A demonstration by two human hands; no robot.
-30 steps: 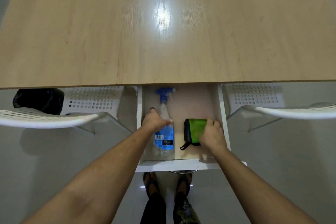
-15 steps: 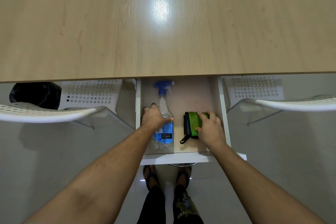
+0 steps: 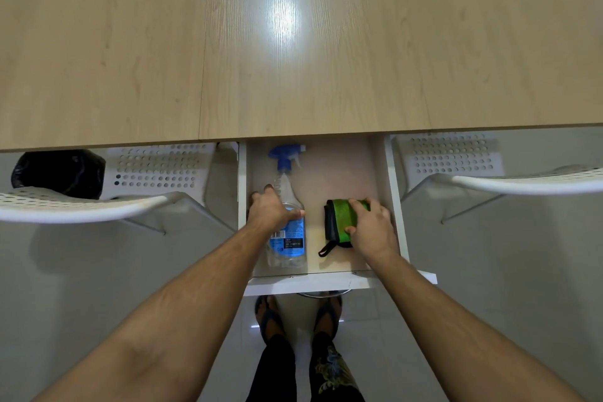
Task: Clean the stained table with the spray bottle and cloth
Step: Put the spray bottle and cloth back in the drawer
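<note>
Nearest the camera, two bare forearms reach forward into an open white drawer (image 3: 339, 284) pulled out from under the counter (image 3: 293, 42). The left hand (image 3: 270, 210) lies over the middle of the spray bottle (image 3: 287, 238), its fingers (image 3: 261, 196) curled round the clear body and the thumb pressed on the near side above the blue label; the bottle lies flat on the drawer floor. Just right of those fingers, well apart from the bottle, the right hand (image 3: 370, 228) grips the folded green cloth (image 3: 341, 219), fingers bent over its far edge and thumb on its near edge; a black loop trails from the cloth's near corner. Beyond the left fingers the bottle's blue trigger head points away, close under the counter's edge. White perforated chairs (image 3: 156, 170) stand on either side of the drawer. Farthest, the pale wood counter carries a bright glare patch.
</note>
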